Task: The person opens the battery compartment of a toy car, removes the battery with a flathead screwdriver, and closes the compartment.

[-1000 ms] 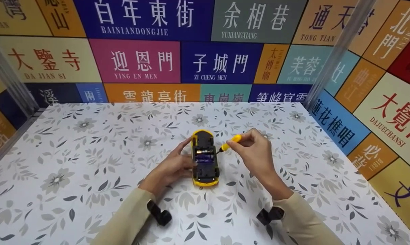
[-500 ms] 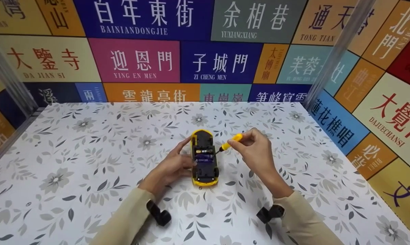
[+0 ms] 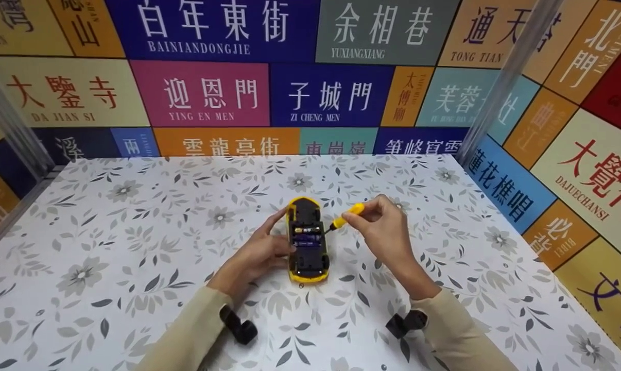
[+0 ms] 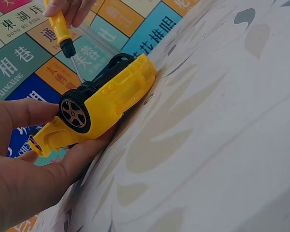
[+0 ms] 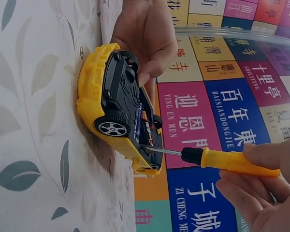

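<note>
A yellow toy car lies upside down on the table, its black underside facing up. Purple batteries show in the open compartment in its underside. My left hand grips the car along its left side; in the left wrist view the car's body sits between the thumb and fingers. A yellow-handled screwdriver is pinched in my right hand. Its metal shaft slants down to the compartment's right edge, and the right wrist view has the shaft reaching that edge beside the batteries.
A white tablecloth with grey leaves and flowers covers the table. Just below the car lies a tiny round dark thing, possibly a screw or part of the print. Behind the table stand walls of coloured sign panels.
Both hands keep their hold on the car and the screwdriver. The whole head view has shifted slightly left; the screwdriver's tilt looks nearly the same.
</note>
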{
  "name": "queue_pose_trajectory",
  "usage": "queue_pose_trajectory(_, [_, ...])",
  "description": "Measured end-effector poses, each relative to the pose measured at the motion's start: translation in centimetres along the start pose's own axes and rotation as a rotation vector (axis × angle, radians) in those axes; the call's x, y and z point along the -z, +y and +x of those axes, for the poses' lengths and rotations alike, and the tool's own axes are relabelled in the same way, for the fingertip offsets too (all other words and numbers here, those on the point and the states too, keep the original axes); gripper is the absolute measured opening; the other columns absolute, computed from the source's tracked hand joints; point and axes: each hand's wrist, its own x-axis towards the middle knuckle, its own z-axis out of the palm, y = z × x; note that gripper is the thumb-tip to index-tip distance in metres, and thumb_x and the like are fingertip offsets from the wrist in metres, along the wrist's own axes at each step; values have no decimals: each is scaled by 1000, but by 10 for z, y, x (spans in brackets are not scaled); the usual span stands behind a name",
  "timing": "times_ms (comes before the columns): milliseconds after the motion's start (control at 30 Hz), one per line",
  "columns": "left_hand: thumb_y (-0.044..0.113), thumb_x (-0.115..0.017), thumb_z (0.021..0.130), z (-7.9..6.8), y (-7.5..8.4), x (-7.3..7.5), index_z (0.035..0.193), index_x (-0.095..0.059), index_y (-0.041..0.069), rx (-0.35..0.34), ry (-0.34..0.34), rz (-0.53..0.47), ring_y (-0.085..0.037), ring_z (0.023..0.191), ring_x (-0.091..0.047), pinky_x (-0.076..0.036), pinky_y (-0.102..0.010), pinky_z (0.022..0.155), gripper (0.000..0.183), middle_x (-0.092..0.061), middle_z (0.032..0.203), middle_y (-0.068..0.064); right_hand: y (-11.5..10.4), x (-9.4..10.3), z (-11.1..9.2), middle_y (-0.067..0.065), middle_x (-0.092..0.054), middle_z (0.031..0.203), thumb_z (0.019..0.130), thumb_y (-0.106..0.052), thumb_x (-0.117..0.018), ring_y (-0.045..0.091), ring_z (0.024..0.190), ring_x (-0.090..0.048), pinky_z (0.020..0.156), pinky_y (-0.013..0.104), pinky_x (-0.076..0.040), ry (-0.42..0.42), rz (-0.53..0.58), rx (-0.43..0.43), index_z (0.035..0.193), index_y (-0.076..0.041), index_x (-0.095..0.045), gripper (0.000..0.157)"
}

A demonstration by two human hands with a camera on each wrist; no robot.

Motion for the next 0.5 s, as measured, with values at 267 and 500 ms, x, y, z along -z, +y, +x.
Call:
queue_pose_trajectory(267, [-17, -55, 80, 1, -1, 2, 160, -22, 33, -4, -23, -12, -24, 83, -71, -62, -46, 79, 100, -72, 103, -15, 20, 9, 22, 10, -62, 104, 92, -12, -73, 9, 85, -72, 82, 22, -61, -46, 278, -238, 106, 1, -54, 27])
queue_pose_trajectory(500, [-18, -52, 81, 3, -1, 6, 160, -21, 29, 6, -35, -60, -14, 62, -55, -59, -40, 71, 97, -51, 65, 1, 57, 14, 42, 7, -67, 96, 98, -9, -62, 15, 84, -72, 86, 24, -61, -172, 647, -534, 109, -1, -53, 16])
